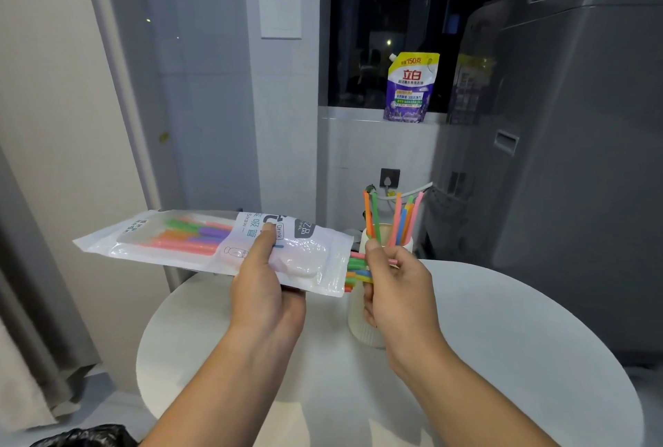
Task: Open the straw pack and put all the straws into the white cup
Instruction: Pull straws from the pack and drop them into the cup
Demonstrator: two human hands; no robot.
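The left hand (263,276) is gripping the limp, slippery pack (215,242) mid-length, while the right hand (391,285) is pinching the straws (355,269) sticking out. They look light and bendy, best taken near their ends for the cup (358,321).

The straw pack (215,243) is held level above the worktop (502,321) by the left hand (263,288). Straws (355,269) protruding from its open end are pinched by the right hand (398,288), before the white cup (358,324).

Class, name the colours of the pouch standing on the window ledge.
The pouch is mainly purple with a yellow top; the head view shows it.
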